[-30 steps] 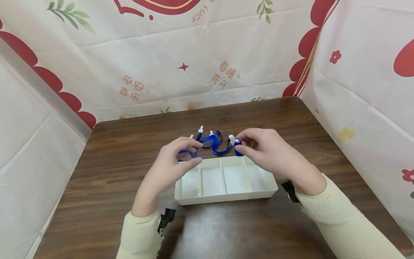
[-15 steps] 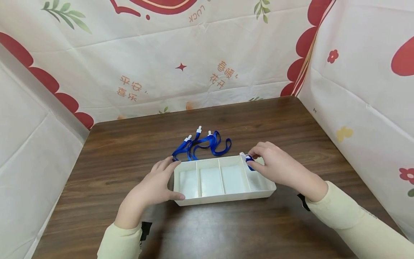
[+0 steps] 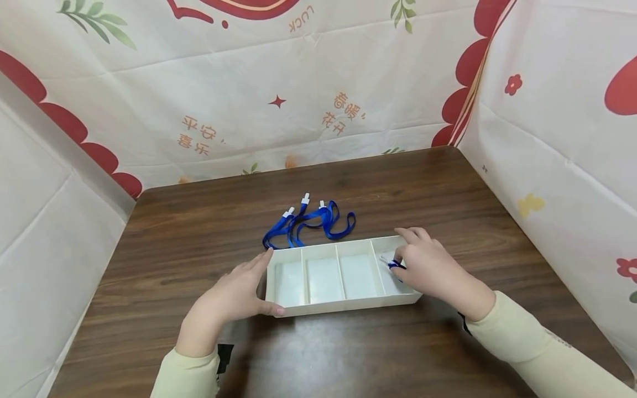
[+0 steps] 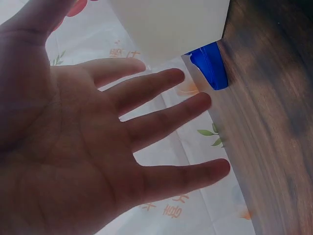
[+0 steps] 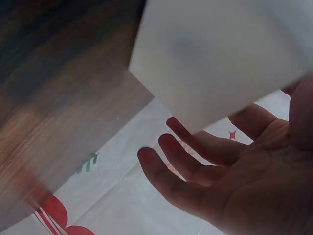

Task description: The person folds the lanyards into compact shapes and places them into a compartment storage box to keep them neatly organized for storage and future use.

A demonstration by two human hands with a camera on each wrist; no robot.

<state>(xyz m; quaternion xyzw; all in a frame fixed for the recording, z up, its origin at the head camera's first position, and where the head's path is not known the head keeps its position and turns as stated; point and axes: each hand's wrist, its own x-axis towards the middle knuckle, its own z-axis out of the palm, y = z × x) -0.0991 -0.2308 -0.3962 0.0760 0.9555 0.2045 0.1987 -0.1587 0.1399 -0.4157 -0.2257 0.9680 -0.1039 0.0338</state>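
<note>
Reads 平安喜乐 in orange, stacked in two lines, on the white cloth beyond the far edge of the table, nearer its far left corner, and 春暖花开 past that edge's middle towards the far right corner. Higher up, spells LUCK on a slant. Shows only broken orange characters in both wrist views, and marks on the right sleeve too small to read.

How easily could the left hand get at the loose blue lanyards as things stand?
Probably yes: the left hand is at the left end of the tray, its index fingertip close to the blue lanyards lying just beyond the far wall. Nothing appears to block the way.
</note>
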